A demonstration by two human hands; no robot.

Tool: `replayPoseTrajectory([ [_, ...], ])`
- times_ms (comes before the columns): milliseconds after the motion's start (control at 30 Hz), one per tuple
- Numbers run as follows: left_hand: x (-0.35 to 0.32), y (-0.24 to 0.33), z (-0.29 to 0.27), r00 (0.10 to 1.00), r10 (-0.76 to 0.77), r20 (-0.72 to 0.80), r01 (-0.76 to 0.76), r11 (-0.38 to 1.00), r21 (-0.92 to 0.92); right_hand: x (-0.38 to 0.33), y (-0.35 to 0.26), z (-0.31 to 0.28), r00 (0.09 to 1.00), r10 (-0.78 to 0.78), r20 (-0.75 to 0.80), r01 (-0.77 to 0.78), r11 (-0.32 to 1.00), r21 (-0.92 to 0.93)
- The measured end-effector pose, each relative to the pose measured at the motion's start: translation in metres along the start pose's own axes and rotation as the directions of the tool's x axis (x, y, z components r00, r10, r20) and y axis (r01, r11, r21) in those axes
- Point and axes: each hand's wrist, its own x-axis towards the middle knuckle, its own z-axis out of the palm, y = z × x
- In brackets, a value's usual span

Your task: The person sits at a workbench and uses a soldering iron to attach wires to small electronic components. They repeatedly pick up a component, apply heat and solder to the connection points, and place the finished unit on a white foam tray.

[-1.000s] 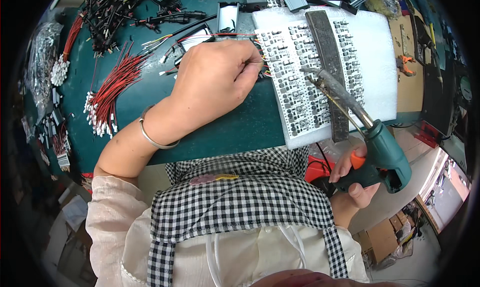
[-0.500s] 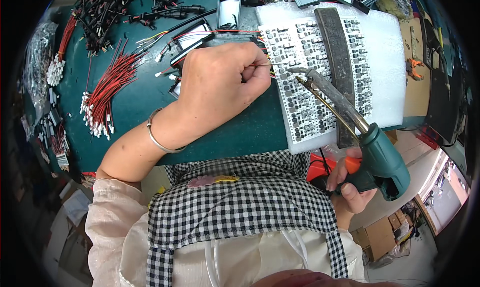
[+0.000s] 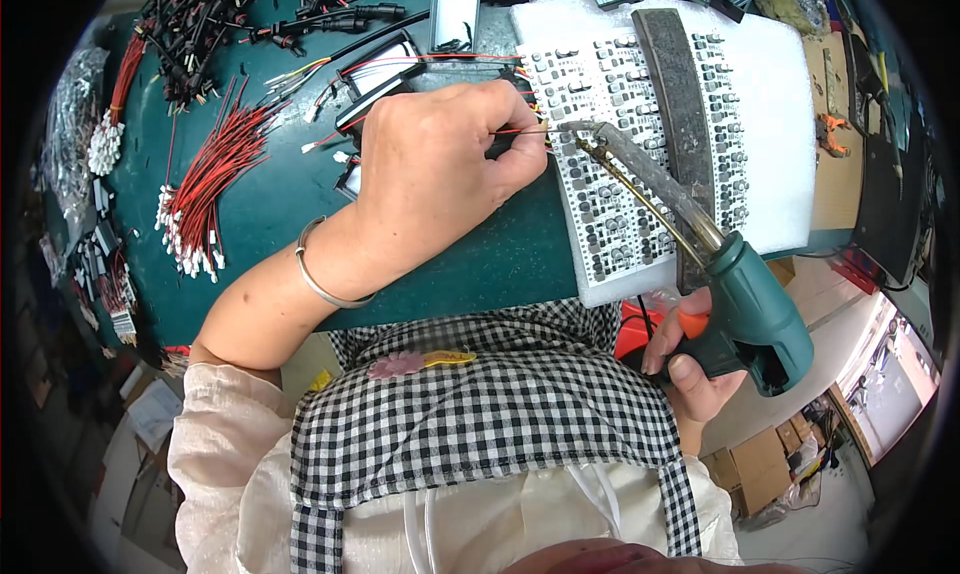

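My left hand [image 3: 435, 169] is closed in a pinch on a thin red wire [image 3: 515, 131], held at the left edge of a white circuit board panel [image 3: 610, 209]. My right hand [image 3: 700, 364] grips a green soldering gun [image 3: 760, 309] with an orange trigger. Its bent tip [image 3: 572, 127] meets or nearly meets the wire's end; exact contact is too small to tell. A thin brass-coloured tube runs beneath the barrel toward the tip. The panel lies on a white foam sheet [image 3: 765, 104], with a dark metal bar [image 3: 675, 104] across it.
Bundles of red wires with white connectors [image 3: 215, 184] lie on the green table mat [image 3: 470, 264] at left. Black cables [image 3: 205, 34] are heaped at the far left. Open black cases [image 3: 455, 19] stand behind my left hand. Orange-handled pliers [image 3: 832, 136] rest at right.
The soldering gun has moved slightly left and up, bringing its tip from over the boards to the wire end at the panel's left edge. My left hand has barely moved.
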Motion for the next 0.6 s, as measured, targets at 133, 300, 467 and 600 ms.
replayPoseTrajectory([
  [133,0.0008,-0.0007,-0.0001,1.0,0.017,-0.011,-0.017,1.0,0.019,0.0003,0.0003,0.0002,1.0,0.009,0.0,-0.009,1.0,-0.021],
  [300,0.0009,0.001,-0.0012,0.999,0.032,-0.019,-0.031,0.998,0.059,-0.0016,-0.0001,0.0039,0.998,0.046,-0.046,-0.048,0.998,-0.028],
  [467,0.0002,0.0001,-0.001,0.998,0.052,-0.018,-0.05,0.997,0.064,0.001,0.0009,0.0062,0.998,0.037,-0.059,-0.039,0.999,-0.021],
  [600,0.0012,-0.0002,-0.0009,0.999,0.05,-0.005,-0.05,0.996,0.069,-0.0005,0.0002,0.008,0.995,0.055,-0.083,-0.057,0.998,-0.019],
])
